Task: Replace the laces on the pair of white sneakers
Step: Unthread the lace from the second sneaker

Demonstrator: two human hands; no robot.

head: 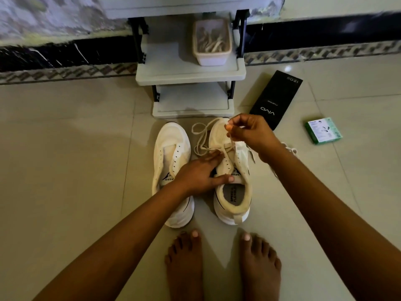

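On the tiled floor (65, 137) two white sneakers stand side by side, toes pointing away from the person. The left sneaker (171, 153) lies to the left of the left hand's fingers; its eyelets show bare, with no lace in them, and the forearm crosses over its heel.

The left hand (199, 174) rests flat on the right sneaker (233, 170), fingers (211, 157) stretched out and relaxed across the eyelet rows, thumb lying along the tongue near the collar. It presses down and grasps nothing.

A cream lace (202, 135) is threaded only through the eyelets nearest the toe of the right sneaker. Its loose part loops on the floor just beyond the left fingers, between the two toes, and one strand rises to the right hand (249, 133). That hand hovers above the toe of the right sneaker, its fingers (231, 127) curled and pinching the lace.

Beyond both hands stands a small grey shelf unit (191, 74), with a tub (211, 42) of pale laces on its upper shelf. To the right of the right fingers a black phone box (275, 98) lies on the floor, and further right a small green box (323, 130). Something white, partly hidden, lies behind the right wrist. Two bare feet (223, 263) stand nearest the camera.
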